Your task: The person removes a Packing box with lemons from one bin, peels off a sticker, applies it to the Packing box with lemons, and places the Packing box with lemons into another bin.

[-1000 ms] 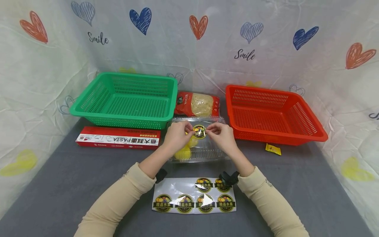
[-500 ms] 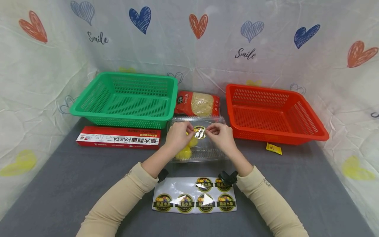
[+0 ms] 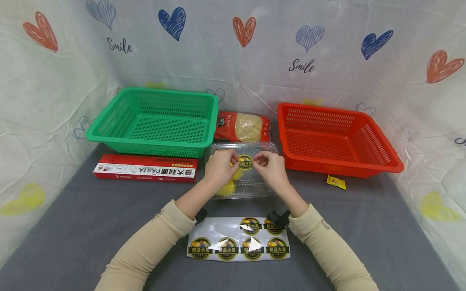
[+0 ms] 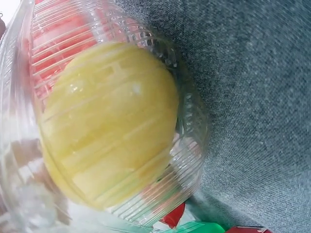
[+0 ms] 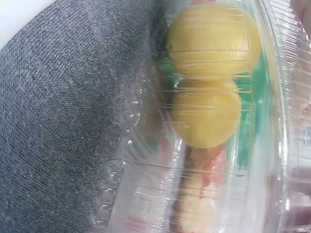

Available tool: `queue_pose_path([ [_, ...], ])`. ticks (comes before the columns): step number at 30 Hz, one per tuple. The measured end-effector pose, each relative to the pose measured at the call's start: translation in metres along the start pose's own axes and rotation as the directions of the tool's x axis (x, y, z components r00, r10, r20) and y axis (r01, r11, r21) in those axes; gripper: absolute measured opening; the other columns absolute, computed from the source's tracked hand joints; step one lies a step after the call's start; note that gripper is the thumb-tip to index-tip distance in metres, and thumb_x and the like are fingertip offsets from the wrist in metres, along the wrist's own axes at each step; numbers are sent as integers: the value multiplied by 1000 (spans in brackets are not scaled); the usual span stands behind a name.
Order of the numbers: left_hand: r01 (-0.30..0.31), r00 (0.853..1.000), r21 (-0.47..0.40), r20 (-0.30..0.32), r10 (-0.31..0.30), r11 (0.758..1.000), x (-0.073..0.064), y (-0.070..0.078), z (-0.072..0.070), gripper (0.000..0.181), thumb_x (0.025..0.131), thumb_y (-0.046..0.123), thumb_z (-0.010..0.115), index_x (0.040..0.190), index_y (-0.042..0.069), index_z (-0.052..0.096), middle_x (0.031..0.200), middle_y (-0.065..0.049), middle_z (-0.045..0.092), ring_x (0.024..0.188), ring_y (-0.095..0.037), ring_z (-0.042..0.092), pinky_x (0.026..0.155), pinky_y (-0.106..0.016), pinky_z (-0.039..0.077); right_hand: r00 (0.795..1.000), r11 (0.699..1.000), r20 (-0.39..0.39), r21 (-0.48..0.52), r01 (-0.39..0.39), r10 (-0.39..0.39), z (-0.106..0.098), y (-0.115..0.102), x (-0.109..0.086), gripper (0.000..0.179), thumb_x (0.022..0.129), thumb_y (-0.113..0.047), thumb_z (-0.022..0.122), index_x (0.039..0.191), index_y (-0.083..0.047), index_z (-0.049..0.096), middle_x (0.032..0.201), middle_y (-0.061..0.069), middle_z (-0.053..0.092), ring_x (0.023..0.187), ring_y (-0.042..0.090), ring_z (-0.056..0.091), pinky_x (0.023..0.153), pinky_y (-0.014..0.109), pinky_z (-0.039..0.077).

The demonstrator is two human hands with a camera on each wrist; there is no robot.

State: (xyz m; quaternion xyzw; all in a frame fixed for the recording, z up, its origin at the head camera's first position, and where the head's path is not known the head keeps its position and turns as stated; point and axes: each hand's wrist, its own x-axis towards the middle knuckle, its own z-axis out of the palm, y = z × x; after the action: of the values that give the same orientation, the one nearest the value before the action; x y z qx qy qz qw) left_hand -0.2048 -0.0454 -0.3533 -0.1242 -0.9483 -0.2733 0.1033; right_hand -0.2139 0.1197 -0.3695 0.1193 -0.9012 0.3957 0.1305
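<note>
A round black-and-gold fruit sticker (image 3: 245,162) is held out between both hands, over the lid of a clear plastic clamshell (image 3: 255,189). Its left edge is pinched by the thumb and forefinger of the left hand (image 3: 219,165), and its right edge is pinched in the same way by the right hand (image 3: 271,165). Whether the lid is touched by the sticker cannot be told. Inside the clamshell, yellow fruits (image 5: 209,53) are seen through the ribbed wall, grouped toward the left side; two are shown one against the other in the right wrist view, and one is shown large in the left.

Nearer the person, a white sticker sheet (image 3: 214,228) is laid flat on the grey cloth (image 3: 73,226); six matching stickers are borne by it, four along the near row and two at the far right. The right one of that pair is partly covered by a dark wrist strap (image 3: 279,218).

Behind the clamshell, a red food packet with a clear window (image 3: 243,126) is placed between a green basket (image 3: 156,148) and a red basket (image 3: 340,166). In front of the green one, a red-and-white pasta box (image 3: 145,167) is set down; near the red one, a small yellow sachet (image 3: 336,182) is seen.
</note>
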Motion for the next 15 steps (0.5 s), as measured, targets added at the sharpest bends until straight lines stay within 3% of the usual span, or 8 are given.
queue_pose_path([
  [8,-21,1000,57,-18,22,998,-3,1,2,8,81,17,68,85,11,68,74,1,60,63,-15,56,51,-28,44,998,996,27,-72,52,-50,0,0,-1,5,79,-6,68,83,-2,70,72,7,61,58,15,53,55,28,46],
  [15,-17,1000,91,22,15,996,-5,2,2,19,79,26,70,90,11,70,77,-1,56,61,-13,52,47,-25,41,996,994,78,-94,50,-43,-1,-2,-1,12,79,-11,71,87,-3,71,76,7,61,60,16,53,55,28,45],
])
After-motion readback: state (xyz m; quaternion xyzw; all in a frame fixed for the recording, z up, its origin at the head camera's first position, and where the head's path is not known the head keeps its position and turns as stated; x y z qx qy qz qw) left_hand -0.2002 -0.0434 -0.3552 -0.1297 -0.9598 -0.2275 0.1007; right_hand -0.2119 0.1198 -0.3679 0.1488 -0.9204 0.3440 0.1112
